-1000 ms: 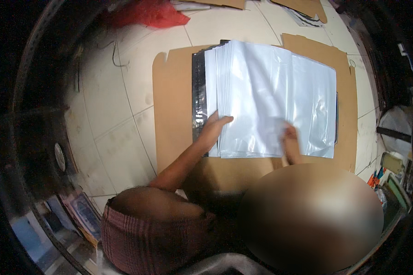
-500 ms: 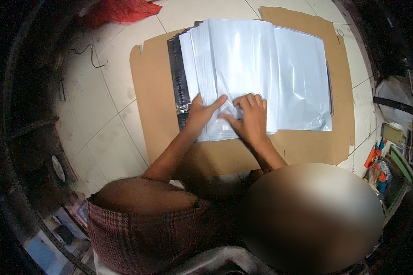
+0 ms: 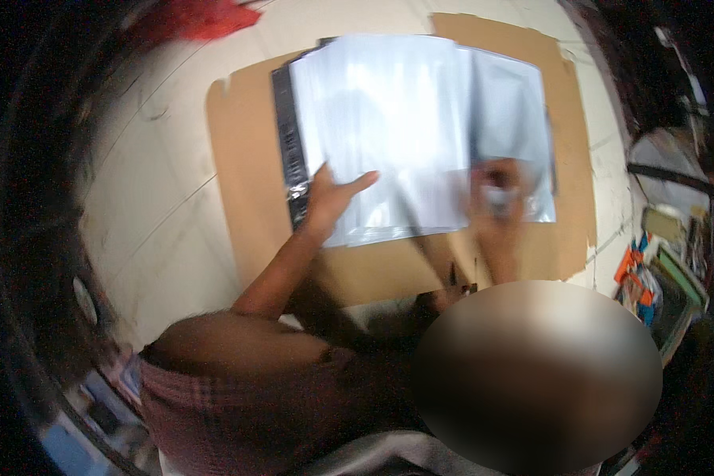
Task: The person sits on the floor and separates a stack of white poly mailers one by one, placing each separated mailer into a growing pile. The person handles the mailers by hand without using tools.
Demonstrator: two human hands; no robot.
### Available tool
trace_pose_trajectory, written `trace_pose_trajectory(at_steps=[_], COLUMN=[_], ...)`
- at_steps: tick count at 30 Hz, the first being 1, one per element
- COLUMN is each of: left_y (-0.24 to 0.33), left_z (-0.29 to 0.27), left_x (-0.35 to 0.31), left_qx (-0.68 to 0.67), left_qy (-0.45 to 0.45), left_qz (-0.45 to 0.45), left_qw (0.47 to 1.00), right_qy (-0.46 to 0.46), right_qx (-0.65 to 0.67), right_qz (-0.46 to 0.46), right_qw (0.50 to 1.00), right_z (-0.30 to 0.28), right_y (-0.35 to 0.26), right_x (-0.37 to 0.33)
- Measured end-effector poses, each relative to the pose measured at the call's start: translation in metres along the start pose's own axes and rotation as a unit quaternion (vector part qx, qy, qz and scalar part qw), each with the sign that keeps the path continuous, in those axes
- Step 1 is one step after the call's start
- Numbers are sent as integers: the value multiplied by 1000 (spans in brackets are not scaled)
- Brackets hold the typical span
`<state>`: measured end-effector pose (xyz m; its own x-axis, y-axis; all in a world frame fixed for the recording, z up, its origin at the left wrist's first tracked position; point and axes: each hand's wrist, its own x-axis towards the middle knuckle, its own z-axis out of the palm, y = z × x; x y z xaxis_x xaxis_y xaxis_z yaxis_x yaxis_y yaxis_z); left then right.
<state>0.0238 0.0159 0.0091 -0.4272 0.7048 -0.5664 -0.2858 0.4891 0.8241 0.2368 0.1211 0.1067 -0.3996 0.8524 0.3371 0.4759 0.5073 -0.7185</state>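
Observation:
A stack of glossy white plastic bags point(image 3: 397, 119) lies fanned on a flat brown cardboard sheet point(image 3: 242, 159). Along its left side shows a black plastic edge point(image 3: 292, 151). My left hand point(image 3: 331, 202) rests on the lower left of the stack, thumb spread away from the fingers over the top bag. To the right, my right hand point(image 3: 500, 194) is smeared by motion above the stack's right part, near another white bag point(image 3: 509, 107) that sticks out there. Its fingers are too blurred to make out, and whether it holds anything does not show.
The cardboard lies on pale floor tiles point(image 3: 163, 190). A red plastic bag point(image 3: 206, 20) is at the far left. On the right, orange and white items point(image 3: 635, 274) stand beside a green-edged object point(image 3: 681, 274). A blurred oval covers the lower right.
My right hand has left the middle of the stack and moved right. The raised fold of the top bag now lies flatter. My left hand stays on the stack; the whole view has shifted slightly.

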Motion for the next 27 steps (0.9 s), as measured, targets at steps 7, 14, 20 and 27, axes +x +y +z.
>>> trace_pose_trajectory(at_steps=[7, 14, 20, 27], left_y=[-4, -3, 3, -9], left_z=[-6, -13, -7, -13], left_x=[-3, -3, -6, -3], left_qx=[-39, -72, 3, -83], left_qy=[-2, -33, -5, -33], left_qz=[0, 8, -3, -23], left_qw=[999, 997, 1000, 996], right_qy=[-206, -213, -222, -161], right_qx=[-80, -53, -40, -47], right_qz=[-56, -34, -32, -5], right_qw=[974, 975, 974, 986], right_z=[83, 88, 90, 35], right_y=[-12, 5, 14, 18], right_x=[-30, -40, -40, -14])
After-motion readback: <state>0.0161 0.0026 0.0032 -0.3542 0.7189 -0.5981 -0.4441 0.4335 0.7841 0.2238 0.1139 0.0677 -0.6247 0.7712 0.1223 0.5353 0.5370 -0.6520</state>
